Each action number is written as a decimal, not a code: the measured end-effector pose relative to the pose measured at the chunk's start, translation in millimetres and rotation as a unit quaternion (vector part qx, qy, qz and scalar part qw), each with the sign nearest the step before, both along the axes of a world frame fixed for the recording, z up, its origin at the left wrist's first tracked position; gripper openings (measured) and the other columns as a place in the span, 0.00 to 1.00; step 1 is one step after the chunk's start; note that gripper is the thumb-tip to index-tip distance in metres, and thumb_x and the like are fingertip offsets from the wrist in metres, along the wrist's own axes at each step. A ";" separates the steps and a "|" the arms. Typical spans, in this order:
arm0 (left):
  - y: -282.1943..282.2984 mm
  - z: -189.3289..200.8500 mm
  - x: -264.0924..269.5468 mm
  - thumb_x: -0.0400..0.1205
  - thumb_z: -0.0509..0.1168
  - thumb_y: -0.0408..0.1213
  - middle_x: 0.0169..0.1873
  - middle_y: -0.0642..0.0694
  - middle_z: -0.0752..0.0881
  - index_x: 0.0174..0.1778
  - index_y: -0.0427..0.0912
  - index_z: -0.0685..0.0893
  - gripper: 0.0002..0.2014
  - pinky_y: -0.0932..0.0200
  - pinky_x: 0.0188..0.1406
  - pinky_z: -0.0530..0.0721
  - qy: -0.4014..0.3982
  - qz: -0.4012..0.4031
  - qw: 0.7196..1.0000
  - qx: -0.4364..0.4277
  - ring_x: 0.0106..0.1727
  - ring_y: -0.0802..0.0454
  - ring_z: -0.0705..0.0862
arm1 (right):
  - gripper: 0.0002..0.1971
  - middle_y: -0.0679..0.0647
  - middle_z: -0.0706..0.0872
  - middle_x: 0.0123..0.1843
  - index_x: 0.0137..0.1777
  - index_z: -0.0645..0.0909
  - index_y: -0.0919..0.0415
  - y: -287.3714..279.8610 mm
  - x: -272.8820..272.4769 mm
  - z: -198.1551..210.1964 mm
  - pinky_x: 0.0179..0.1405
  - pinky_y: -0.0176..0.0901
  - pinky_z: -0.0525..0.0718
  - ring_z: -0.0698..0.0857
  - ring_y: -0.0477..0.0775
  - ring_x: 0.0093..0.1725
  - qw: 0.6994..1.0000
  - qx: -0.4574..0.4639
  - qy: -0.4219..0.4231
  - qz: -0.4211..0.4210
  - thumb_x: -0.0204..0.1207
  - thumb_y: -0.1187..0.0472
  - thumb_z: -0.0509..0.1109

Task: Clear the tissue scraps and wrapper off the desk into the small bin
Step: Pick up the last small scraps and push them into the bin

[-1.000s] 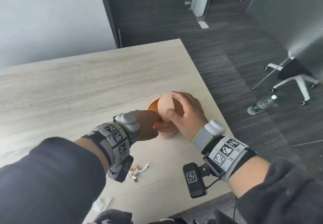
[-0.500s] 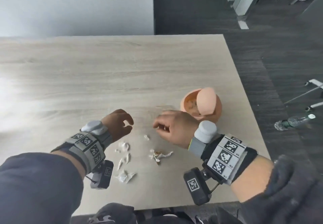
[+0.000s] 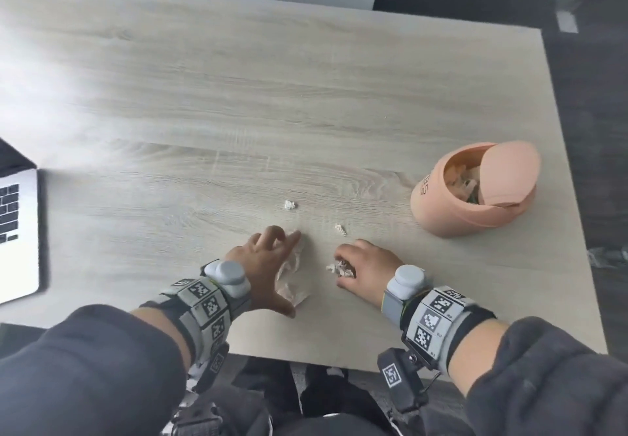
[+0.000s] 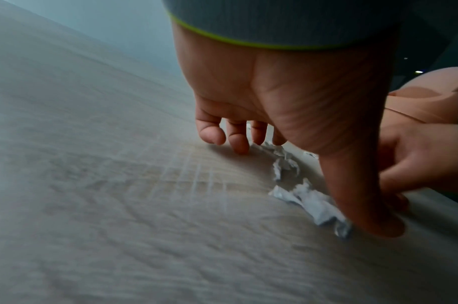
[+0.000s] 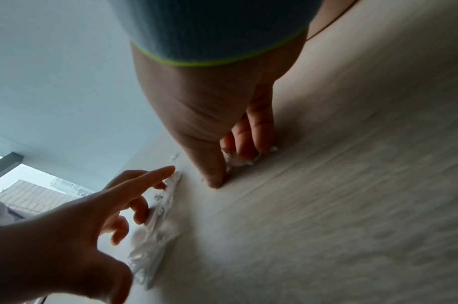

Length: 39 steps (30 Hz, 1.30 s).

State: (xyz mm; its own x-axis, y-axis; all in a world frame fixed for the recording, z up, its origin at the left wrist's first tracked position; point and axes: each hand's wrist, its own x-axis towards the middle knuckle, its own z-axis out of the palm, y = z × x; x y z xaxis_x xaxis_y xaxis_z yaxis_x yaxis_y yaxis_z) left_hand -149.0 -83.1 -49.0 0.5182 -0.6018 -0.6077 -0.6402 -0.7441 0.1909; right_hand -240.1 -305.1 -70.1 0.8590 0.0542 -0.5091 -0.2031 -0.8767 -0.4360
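Note:
A crumpled clear wrapper point(image 3: 295, 284) lies near the desk's front edge. My left hand point(image 3: 283, 267) is spread over it, thumb point(image 4: 373, 224) and fingertips touching the wrapper point(image 4: 311, 200) and the desk, without closing on it. Just to its right my right hand point(image 3: 343, 267) curls round a clump of tissue scraps point(image 3: 332, 268), pinching the clump point(image 5: 242, 162) against the desk. Two small scraps point(image 3: 290, 204) point(image 3: 339, 229) lie loose beyond the hands. The peach bin point(image 3: 438, 211) stands at the right, its swing lid point(image 3: 509, 170) tilted, scraps showing inside.
An open laptop point(image 3: 18, 231) sits at the desk's left edge. The pale wood desk point(image 3: 238, 95) stretches far behind the hands. Its right edge runs just past the bin, with dark floor beyond.
Both hands left the bin and came back to the near desk. The left hand spread over the wrapper; the right closed on the tissue clump. The head view tipped downward.

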 end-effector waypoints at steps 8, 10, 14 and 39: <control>-9.8 -12.6 4.2 0.79 0.71 0.55 0.65 0.52 0.76 0.70 0.58 0.80 0.23 0.51 0.53 0.83 0.054 0.058 0.990 -0.114 0.56 0.46 0.84 | 0.03 0.49 0.85 0.46 0.45 0.87 0.52 -3.9 13.4 -3.7 0.41 0.35 0.70 0.83 0.51 0.47 0.980 0.050 -0.085 -0.171 0.72 0.57 0.75; -5.1 -17.5 9.1 0.81 0.68 0.56 0.54 0.54 0.79 0.60 0.54 0.87 0.16 0.56 0.47 0.80 0.062 0.091 0.983 -0.148 0.50 0.48 0.86 | 0.04 0.46 0.85 0.44 0.45 0.86 0.47 -6.6 19.5 -2.3 0.34 0.26 0.70 0.83 0.48 0.42 0.964 0.058 -0.098 -0.241 0.72 0.56 0.76; -1.7 -18.5 16.3 0.78 0.69 0.58 0.42 0.54 0.84 0.47 0.48 0.92 0.17 0.55 0.42 0.81 0.050 0.137 0.971 -0.189 0.43 0.49 0.86 | 0.11 0.48 0.88 0.49 0.55 0.86 0.46 -5.5 31.2 -4.6 0.49 0.38 0.80 0.85 0.51 0.49 0.965 0.032 -0.080 -0.246 0.72 0.54 0.76; 84.8 -3.0 62.0 0.71 0.66 0.41 0.49 0.54 0.88 0.37 0.59 0.91 0.09 0.42 0.43 0.91 0.099 0.482 0.827 -0.273 0.37 0.47 0.90 | 0.10 0.47 0.85 0.51 0.53 0.90 0.48 55.8 109.3 -9.3 0.44 0.37 0.72 0.83 0.51 0.53 0.991 0.014 -0.098 -0.091 0.77 0.57 0.70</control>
